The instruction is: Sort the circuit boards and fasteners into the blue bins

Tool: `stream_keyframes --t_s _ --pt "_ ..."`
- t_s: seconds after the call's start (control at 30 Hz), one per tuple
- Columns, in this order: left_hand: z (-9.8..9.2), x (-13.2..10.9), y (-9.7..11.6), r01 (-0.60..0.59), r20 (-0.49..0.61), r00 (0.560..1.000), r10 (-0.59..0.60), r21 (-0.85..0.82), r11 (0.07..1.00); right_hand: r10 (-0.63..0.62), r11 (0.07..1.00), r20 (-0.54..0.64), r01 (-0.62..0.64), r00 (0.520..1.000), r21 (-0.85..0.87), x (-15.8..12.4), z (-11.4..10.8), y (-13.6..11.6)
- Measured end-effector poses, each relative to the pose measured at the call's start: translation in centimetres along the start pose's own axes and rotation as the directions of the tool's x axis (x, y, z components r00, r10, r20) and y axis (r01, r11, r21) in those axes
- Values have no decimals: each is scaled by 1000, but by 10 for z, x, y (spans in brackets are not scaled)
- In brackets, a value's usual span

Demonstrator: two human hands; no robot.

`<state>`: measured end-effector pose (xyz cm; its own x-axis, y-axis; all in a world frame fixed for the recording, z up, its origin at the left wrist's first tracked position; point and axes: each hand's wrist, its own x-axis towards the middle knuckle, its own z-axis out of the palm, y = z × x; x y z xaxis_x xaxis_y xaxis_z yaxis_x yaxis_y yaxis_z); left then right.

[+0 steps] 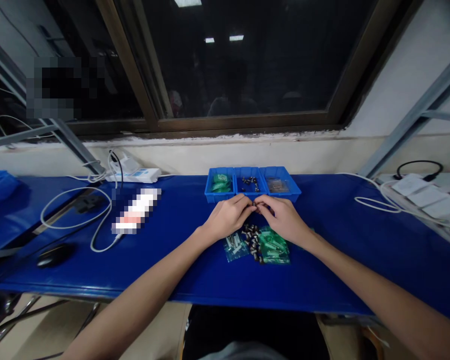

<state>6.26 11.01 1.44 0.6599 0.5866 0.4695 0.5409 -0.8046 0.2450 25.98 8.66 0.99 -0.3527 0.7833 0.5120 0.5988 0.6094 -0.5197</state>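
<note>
My left hand (pixel 228 216) and my right hand (pixel 281 217) meet fingertip to fingertip just in front of the blue trays (pixel 289 191). Both pinch a tiny item between them that I cannot make out. Below the hands on the blue mat lie a clear bag of small metal parts (pixel 235 247), a loose heap of small dark cylindrical parts (pixel 252 238) and green bags (pixel 273 247). The left tray compartment holds green bags (pixel 220 183), the middle one a few dark parts (pixel 250 183), the right one clear bags (pixel 278 185).
A blue mat (pixel 180 270) covers the bench under a dark window. At left lie a white cable loop (pixel 71 215), a black mouse (pixel 54 255) and a white power strip (pixel 135 174). At right are a white cable (pixel 371 202) and white papers (pixel 427 196).
</note>
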Motion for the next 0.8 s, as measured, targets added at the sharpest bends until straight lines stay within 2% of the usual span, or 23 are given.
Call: stream_keyframes --t_s 0.33,0.5,0.63,0.73,0.8 --pt "0 1 -2 18 59 998 -13 -97 995 -76 955 105 103 992 -278 -3 0 7" --pt "-2 2 2 65 49 997 -59 -120 991 -186 825 195 260 963 -502 -7 -7 -3" --pt "-5 3 1 85 -56 994 -91 -114 990 -210 749 211 295 955 -593 7 -12 -9" --pt "-8 4 -5 101 -157 980 -122 -135 986 -184 734 138 229 973 -639 34 -15 -2" --pt "-10 4 -10 111 -200 969 -143 -163 980 -145 756 76 160 987 -635 52 -18 8"
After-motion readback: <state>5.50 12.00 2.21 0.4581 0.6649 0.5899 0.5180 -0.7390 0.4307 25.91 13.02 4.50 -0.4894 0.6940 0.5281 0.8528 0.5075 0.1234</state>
